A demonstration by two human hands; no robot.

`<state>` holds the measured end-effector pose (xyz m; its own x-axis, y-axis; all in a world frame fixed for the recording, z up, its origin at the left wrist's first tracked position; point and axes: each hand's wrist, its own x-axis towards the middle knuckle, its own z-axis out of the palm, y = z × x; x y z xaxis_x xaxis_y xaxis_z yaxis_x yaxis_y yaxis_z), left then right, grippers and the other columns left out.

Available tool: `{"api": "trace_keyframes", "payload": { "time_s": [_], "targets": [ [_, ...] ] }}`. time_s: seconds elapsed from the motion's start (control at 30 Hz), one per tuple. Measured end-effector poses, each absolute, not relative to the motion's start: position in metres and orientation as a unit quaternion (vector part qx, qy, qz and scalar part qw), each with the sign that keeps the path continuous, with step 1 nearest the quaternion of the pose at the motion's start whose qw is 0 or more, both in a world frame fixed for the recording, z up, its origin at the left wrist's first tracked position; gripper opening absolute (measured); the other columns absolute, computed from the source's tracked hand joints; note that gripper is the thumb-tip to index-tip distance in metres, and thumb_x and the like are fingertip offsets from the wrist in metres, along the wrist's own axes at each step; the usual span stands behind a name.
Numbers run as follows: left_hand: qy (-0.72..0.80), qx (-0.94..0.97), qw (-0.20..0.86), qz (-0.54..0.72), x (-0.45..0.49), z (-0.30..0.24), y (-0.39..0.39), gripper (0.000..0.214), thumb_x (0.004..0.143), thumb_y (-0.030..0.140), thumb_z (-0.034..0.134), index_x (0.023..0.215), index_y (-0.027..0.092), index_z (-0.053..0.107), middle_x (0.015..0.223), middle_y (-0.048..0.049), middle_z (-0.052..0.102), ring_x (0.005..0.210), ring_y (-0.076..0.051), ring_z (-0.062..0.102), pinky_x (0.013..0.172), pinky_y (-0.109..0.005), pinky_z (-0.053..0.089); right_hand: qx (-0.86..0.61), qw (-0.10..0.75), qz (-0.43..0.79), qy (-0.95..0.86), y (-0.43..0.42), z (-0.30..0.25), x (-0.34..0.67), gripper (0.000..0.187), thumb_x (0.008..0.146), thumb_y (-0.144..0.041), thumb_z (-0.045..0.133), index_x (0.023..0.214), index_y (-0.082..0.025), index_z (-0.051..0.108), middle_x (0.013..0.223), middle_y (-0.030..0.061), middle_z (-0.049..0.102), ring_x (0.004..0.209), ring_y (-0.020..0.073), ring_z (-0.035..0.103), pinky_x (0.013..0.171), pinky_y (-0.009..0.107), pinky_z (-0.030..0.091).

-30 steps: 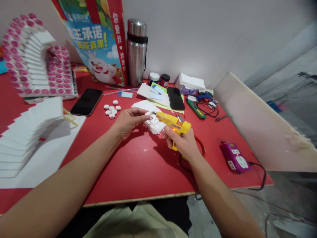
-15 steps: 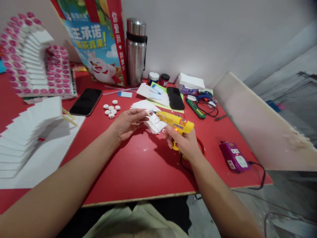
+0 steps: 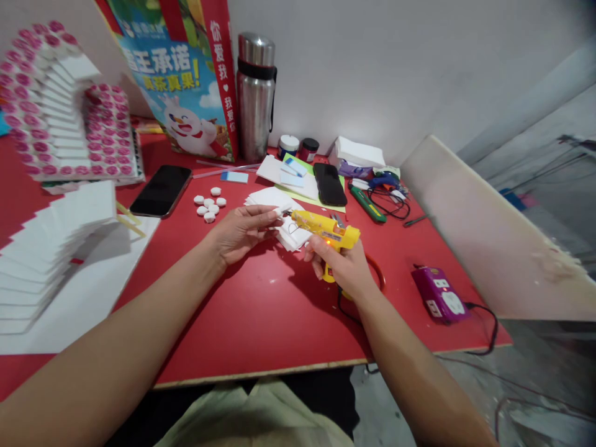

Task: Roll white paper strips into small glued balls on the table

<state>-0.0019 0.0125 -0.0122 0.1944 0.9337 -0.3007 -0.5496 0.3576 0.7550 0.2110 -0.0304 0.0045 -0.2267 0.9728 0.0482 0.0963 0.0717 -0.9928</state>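
My right hand [image 3: 339, 264] is wrapped round the handle of a yellow hot glue gun [image 3: 321, 228], whose small light glows orange. Its nozzle points left, right at the fingertips of my left hand [image 3: 246, 233]. Those fingers pinch a small white paper piece [image 3: 280, 212], mostly covered by the fingers; whether the nozzle touches it I cannot tell. Beneath both hands lies a stack of white paper sheets [image 3: 267, 197]. Several small white rolled paper discs [image 3: 209, 202] sit in a cluster left of my left hand.
Left stand a fanned white paper staircase [image 3: 56, 248] and a pink-flowered paper model [image 3: 112, 133]. A black phone [image 3: 161, 190], a steel flask [image 3: 256, 99] and a printed bag [image 3: 190, 93] stand behind. A second phone [image 3: 329, 184], green tool [image 3: 367, 203] and purple power socket [image 3: 440, 295] lie right.
The glue gun and my right hand have shifted slightly left, bringing the nozzle closer to the white paper piece. My left hand stays nearly where it was.
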Motion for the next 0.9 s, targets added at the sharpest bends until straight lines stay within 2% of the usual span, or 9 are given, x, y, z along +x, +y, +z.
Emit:
{"api": "trace_keyframes", "payload": {
  "time_s": [0.3, 0.6, 0.9],
  "targets": [
    [0.378, 0.286, 0.727, 0.497, -0.0016, -0.0089, 0.0113, 0.036, 0.053, 0.021, 0.098, 0.082, 0.009, 0.080, 0.080, -0.0085, 0.075, 0.077, -0.016, 0.069, 0.074, -0.027, 0.057, -0.453, 0.441, 0.513, -0.581, -0.0277, 0.0053, 0.2152, 0.043, 0.090, -0.052, 0.069, 0.066, -0.016, 0.063, 0.055, -0.0010, 0.061, 0.034, 0.0075, 0.052, 0.036, 0.021, 0.035],
    [0.363, 0.271, 0.739, 0.498, -0.0048, -0.0151, 0.0134, 0.027, 0.063, 0.018, 0.092, 0.086, 0.010, 0.080, 0.084, -0.0096, 0.076, 0.079, -0.015, 0.068, 0.077, -0.028, 0.057, -0.458, 0.464, 0.506, -0.565, -0.0277, 0.0045, 0.2164, 0.041, 0.090, -0.052, 0.069, 0.068, -0.017, 0.064, 0.057, -0.0017, 0.061, 0.035, 0.0077, 0.051, 0.036, 0.022, 0.036],
    [0.370, 0.251, 0.740, 0.502, -0.0037, -0.0125, 0.0124, 0.018, 0.067, 0.012, 0.087, 0.082, 0.010, 0.079, 0.078, -0.0087, 0.074, 0.075, -0.016, 0.068, 0.078, -0.030, 0.058, -0.462, 0.414, 0.517, -0.590, -0.0297, 0.0052, 0.2132, 0.044, 0.089, -0.055, 0.069, 0.067, -0.017, 0.062, 0.053, -0.0017, 0.060, 0.036, 0.0080, 0.051, 0.038, 0.021, 0.039]
  ]
}}
